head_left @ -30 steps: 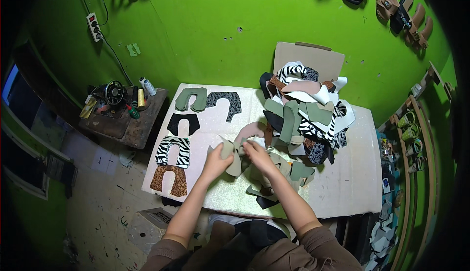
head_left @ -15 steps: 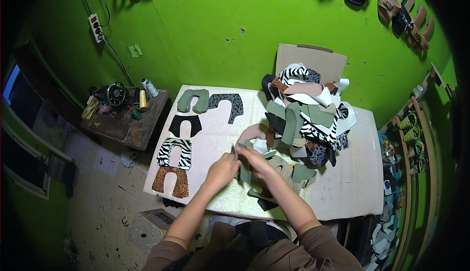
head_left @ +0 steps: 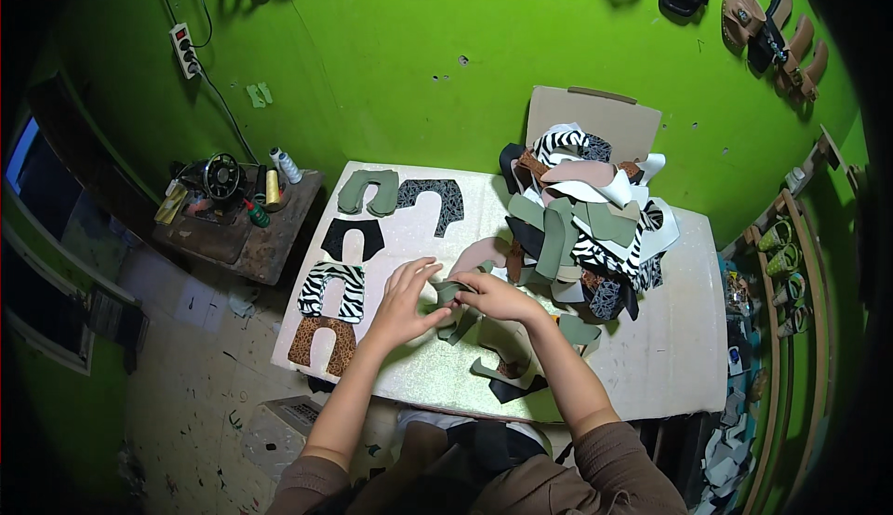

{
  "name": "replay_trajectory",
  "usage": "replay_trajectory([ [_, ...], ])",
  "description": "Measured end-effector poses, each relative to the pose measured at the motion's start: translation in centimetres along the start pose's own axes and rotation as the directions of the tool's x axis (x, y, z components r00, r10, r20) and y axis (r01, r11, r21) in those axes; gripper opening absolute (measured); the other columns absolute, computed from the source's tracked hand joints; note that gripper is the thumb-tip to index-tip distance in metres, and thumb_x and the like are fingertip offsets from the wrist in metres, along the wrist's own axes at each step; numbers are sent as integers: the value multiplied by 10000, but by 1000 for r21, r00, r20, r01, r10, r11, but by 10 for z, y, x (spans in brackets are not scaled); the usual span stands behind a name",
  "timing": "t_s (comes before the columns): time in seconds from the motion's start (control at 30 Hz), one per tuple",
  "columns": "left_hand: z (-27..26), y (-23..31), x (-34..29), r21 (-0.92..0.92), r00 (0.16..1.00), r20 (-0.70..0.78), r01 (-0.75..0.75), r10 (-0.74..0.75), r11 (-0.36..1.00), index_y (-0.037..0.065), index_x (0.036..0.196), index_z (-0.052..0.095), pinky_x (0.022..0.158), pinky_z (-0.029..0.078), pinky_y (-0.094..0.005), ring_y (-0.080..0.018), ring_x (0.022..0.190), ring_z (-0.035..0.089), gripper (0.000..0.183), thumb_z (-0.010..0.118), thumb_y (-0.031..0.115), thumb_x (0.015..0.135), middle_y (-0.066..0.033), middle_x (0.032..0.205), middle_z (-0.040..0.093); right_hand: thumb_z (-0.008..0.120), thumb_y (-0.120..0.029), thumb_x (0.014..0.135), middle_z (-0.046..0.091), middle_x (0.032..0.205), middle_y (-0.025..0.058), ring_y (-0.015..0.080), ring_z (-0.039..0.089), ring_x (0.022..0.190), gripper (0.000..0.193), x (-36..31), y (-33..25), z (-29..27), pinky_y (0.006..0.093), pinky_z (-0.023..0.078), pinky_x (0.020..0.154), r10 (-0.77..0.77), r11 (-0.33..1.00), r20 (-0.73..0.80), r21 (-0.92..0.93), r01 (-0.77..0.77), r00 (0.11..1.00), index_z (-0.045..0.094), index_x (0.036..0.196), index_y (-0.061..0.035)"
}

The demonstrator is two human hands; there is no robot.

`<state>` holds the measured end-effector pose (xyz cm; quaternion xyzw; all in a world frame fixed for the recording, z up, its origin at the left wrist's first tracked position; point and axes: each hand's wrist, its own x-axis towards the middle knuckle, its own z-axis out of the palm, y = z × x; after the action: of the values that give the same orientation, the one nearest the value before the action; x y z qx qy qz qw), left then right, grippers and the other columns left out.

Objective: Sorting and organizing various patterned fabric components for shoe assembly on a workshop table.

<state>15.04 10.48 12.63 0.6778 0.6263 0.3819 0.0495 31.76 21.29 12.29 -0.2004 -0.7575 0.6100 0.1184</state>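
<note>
My left hand (head_left: 406,302) and my right hand (head_left: 495,296) meet over the middle of the white table (head_left: 651,366). Between them they grip an olive-green U-shaped cut piece (head_left: 453,308). A pinkish piece (head_left: 480,254) lies just beyond my fingers. A few more green and dark pieces (head_left: 507,374) lie under my right forearm. To the left, single pieces are laid out flat: a green one (head_left: 368,191), a dark speckled one (head_left: 431,202), a black one (head_left: 352,238), a zebra-striped one (head_left: 334,290) and a brown spotted one (head_left: 322,345).
A tall heap of mixed cut pieces (head_left: 586,227) fills the table's far right, with a cardboard box (head_left: 595,120) behind it. A low wooden stand (head_left: 242,227) with a small sewing machine and thread spools stands at the left. Sandals hang on the green wall; a shoe rack (head_left: 781,273) is on the right.
My hands have drawn closer together over the green piece, and the left hand has shifted slightly right toward the table's middle.
</note>
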Motion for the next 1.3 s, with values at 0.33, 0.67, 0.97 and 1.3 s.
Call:
replay_trajectory([
  [0.33,20,-18,-5,-555,908,342,401,-240,729,-9,1023,593,793,458,-269,-147,854,596,257,634,131,811,-64,940,643,513,-73,825,597,901,142,247,580,863,215,-5,-2,-20,310,444,791,-224,944,-46,-260,205,973,565,1025,-11],
  [0.67,26,-20,-5,-688,785,439,606,-437,399,-1,974,595,693,450,-219,-77,763,547,213,606,173,852,-31,856,617,562,-68,761,520,1071,158,325,451,1072,401,-14,10,7,383,365,925,-492,738,-296,-641,211,819,498,1157,-63],
  [0.97,27,-30,-7,-569,766,476,642,-432,513,-7,1001,586,694,453,-224,-80,767,554,238,508,199,911,-43,884,620,598,-111,731,585,892,129,306,506,946,234,-15,13,-5,371,407,853,-121,859,-24,-503,93,992,617,947,-23],
  [1.3,8,-44,5,-771,707,454,617,-542,159,-33,1129,474,744,507,-301,-190,812,609,273,380,146,946,-158,947,610,603,-141,691,534,796,93,268,494,903,152,-37,-33,-13,406,331,929,-375,516,-115,-851,104,920,635,800,-40],
])
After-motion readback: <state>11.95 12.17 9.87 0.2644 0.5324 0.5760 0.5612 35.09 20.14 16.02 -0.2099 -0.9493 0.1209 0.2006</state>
